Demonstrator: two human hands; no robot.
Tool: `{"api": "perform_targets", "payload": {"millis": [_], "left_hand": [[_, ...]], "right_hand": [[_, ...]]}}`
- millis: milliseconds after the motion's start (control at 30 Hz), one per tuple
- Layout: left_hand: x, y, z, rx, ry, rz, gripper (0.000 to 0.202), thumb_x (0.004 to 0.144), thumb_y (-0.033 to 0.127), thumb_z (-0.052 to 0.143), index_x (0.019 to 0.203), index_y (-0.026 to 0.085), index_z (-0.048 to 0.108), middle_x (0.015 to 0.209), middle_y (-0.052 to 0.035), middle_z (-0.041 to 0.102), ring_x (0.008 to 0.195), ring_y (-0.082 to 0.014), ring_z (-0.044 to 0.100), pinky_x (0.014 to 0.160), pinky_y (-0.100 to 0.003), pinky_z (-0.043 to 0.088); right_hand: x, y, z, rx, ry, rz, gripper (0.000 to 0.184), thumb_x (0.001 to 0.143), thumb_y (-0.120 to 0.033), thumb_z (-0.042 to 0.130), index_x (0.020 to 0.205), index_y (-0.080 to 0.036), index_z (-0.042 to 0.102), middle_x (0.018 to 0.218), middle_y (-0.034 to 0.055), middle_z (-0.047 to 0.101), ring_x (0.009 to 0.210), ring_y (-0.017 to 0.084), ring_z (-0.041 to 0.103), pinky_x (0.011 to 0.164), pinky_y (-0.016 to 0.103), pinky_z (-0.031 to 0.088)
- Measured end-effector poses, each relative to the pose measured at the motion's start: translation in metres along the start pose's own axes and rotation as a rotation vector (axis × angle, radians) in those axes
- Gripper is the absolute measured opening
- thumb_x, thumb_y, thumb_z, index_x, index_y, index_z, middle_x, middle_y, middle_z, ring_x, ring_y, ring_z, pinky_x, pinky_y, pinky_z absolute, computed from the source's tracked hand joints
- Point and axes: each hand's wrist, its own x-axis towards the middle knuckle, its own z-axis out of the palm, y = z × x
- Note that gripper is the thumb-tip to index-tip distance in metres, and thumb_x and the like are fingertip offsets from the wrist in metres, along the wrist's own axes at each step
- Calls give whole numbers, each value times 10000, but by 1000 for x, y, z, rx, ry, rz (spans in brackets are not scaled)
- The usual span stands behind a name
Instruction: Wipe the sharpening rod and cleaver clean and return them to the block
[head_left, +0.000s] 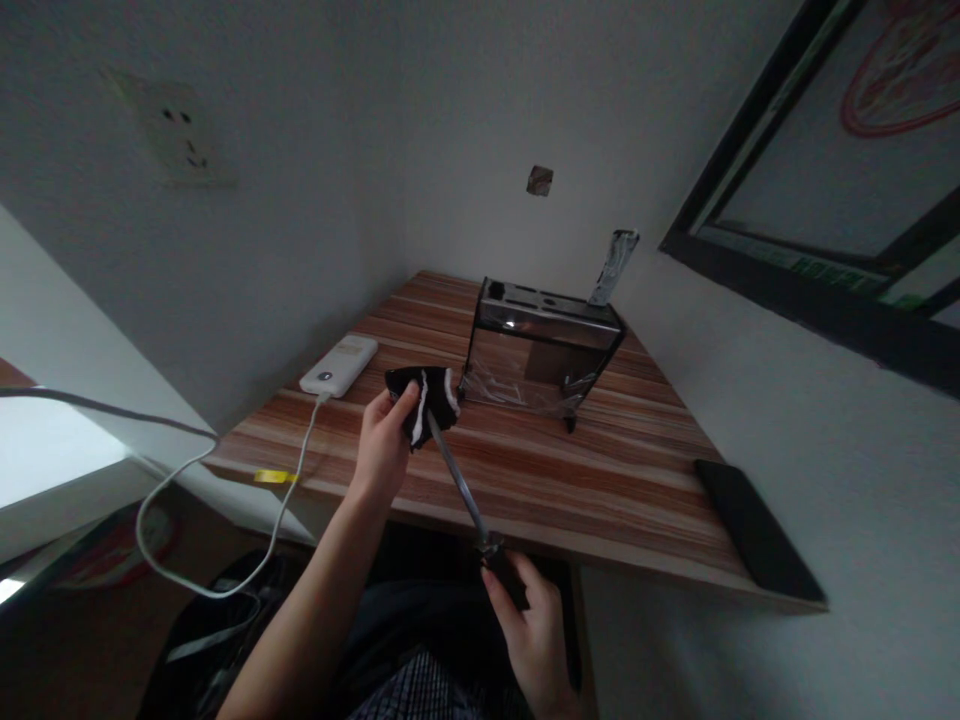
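The left hand (384, 440) pinches a black cloth (424, 403) around the tip of a knife (457, 478), just in front of the knife block (541, 356) on the table (615, 480). The right hand (534, 628) grips the knife's handle, nearer the person than the block.

Home corner — wooden table (525, 480), knife block (541, 350)
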Motion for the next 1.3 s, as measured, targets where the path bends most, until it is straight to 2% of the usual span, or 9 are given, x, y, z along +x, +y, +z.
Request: {"api": "perform_targets", "payload": {"millis": [100,267,533,667,833,1067,1200,1300], "left_hand": [[0,0,0,-6,-6,-11,376,552,439,829,732,144,679,610,10,680,602,-172,675,589,-251,530],[-4,-1,4,-20,-19,-4,367,553,435,833,709,142,678,582,16,667,527,-143,638,564,-242,521],[-11,-8,5,26,-53,9,342,622,438,802,697,131,670,539,38,611,437,-82,531,428,-172,409],[-12,-10,5,13,-48,-9,341,615,427,806,711,128,674,586,27,643,482,-97,574,491,-195,466],[-9,-4,6,-30,29,0,364,556,427,830,702,134,670,587,20,664,511,-133,624,566,-249,523],[12,7,-4,-80,140,100,310,577,384,815,727,152,675,652,12,698,614,-142,670,626,-231,540],[25,15,-13,-89,183,167,265,617,362,792,759,169,681,711,10,717,663,-143,677,668,-251,544],[27,15,-15,-75,167,146,275,622,374,795,758,163,684,721,5,722,710,-150,683,708,-252,533]], "right_hand": [[0,0,0,15,20,31,214,842,-339,632,978,-182,685,908,62,765,844,204,730,768,230,559],[1,-4,-2,31,38,42,181,841,-336,627,940,-188,659,857,61,757,816,202,728,736,235,563],[-3,3,-1,58,76,64,188,834,-335,640,951,-189,647,888,62,761,854,199,728,745,226,564],[-3,2,0,58,81,64,180,831,-338,643,938,-193,651,877,54,762,841,191,729,743,218,561],[1,-4,-1,51,36,54,150,840,-323,642,929,-202,650,881,45,759,844,180,723,744,205,550],[0,-2,-5,54,-38,16,139,868,-315,612,941,-204,655,890,49,752,838,174,718,756,207,543],[-7,5,-6,46,-11,50,154,847,-334,637,914,-198,667,853,54,749,816,185,718,740,219,549],[-8,6,-6,69,58,92,203,831,-375,650,910,-191,678,820,59,741,775,194,709,692,244,562]]}}
